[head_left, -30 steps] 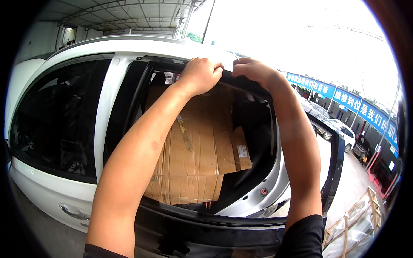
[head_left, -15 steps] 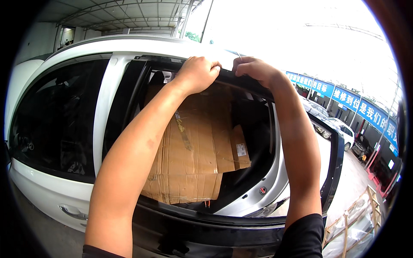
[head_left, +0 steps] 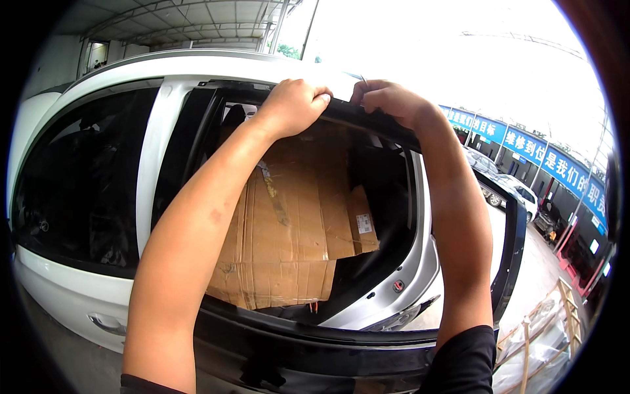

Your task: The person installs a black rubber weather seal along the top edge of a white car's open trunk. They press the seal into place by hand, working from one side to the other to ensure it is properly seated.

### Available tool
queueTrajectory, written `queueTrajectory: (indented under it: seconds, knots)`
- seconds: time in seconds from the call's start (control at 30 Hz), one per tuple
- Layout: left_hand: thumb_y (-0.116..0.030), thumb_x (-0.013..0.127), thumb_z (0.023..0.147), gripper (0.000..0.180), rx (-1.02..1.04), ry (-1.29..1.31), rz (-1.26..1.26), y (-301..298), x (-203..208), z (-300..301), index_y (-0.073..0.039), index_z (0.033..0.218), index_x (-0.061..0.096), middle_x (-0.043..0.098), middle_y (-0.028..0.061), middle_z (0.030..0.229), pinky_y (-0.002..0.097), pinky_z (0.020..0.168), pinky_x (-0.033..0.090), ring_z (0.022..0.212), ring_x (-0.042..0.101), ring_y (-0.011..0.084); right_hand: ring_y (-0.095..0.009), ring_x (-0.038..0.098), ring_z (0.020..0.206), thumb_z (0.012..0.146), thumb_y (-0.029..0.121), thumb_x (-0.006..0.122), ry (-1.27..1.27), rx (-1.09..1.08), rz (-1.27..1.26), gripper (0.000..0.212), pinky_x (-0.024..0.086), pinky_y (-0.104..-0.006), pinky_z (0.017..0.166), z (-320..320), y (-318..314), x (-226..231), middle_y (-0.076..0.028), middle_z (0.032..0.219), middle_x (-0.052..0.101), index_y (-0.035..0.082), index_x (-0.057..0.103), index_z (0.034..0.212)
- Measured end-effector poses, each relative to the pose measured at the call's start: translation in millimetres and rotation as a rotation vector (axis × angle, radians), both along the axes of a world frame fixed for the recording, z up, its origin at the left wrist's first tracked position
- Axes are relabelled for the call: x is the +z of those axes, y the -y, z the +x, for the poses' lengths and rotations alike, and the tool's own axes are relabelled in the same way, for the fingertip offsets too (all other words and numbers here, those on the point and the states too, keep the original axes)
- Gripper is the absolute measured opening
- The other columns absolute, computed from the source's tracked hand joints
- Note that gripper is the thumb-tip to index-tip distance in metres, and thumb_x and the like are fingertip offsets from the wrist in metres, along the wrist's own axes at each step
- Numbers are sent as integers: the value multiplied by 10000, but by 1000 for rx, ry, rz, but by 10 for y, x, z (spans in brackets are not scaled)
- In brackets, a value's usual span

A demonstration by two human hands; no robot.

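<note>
Both my arms reach up to the black upper window frame [head_left: 351, 115] of an open car door. My left hand [head_left: 295, 107] is closed, its fingers curled at the frame's top edge and the thumb pressed toward the index finger. To its right, my right hand [head_left: 394, 104] is pinched closed over the same edge. A thin, pale sliver [head_left: 363, 79] sticks up from its fingers; its kind is too small to tell. Through the door's window opening shows a large brown cardboard sheet [head_left: 289, 217] inside the white car [head_left: 65, 289].
A dark side window [head_left: 82, 177] and door handle [head_left: 106, 324] lie to the left. Behind the door, the silver door sill [head_left: 400, 299] curves down. At right are parked cars [head_left: 518, 190], blue banners [head_left: 558, 167] and a wooden crate frame [head_left: 525, 354] with plastic wrap.
My left hand has slid slightly left along the frame, widening the gap between the hands. My right hand stays at about the same spot, still pinched. The view has shifted a little.
</note>
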State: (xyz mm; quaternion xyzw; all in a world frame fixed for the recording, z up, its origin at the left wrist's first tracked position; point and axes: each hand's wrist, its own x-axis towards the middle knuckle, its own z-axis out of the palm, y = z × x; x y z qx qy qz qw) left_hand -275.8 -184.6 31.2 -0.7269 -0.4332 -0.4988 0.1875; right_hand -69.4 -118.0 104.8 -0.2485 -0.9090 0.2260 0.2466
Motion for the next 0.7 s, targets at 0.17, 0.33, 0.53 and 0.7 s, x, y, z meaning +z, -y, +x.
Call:
queueTrajectory:
  seconds: [0.17,0.33,0.53,0.7]
  knots:
    - [-211,534,887,275,-13,11,7,-17,-15,18,-48,1010,718,708,172,934,413,848,510,913,666,347,-120,505,804,705,61,517,-26,-24,-100,224,416,-238,701,45,-68,7,-23,847,575,40,648,885]
    - [-214,533,889,276,-13,5,1,-32,-6,42,-51,1013,719,708,172,932,416,845,509,911,666,348,-119,506,803,701,44,509,-16,-39,24,235,426,-235,731,26,7,-38,-33,845,582,32,651,887]
    - [-211,536,887,275,-38,22,-34,15,2,29,-51,1014,719,709,172,935,413,843,510,913,667,348,-149,506,877,761,117,584,12,72,-129,263,408,-262,809,147,-155,42,-39,932,593,52,695,991]
    - [-202,534,884,275,-18,29,0,-8,-19,37,-39,1009,718,709,180,933,410,844,510,914,669,346,-140,495,860,774,154,591,14,39,-59,247,407,-252,795,87,-73,-6,-33,927,592,54,691,976]
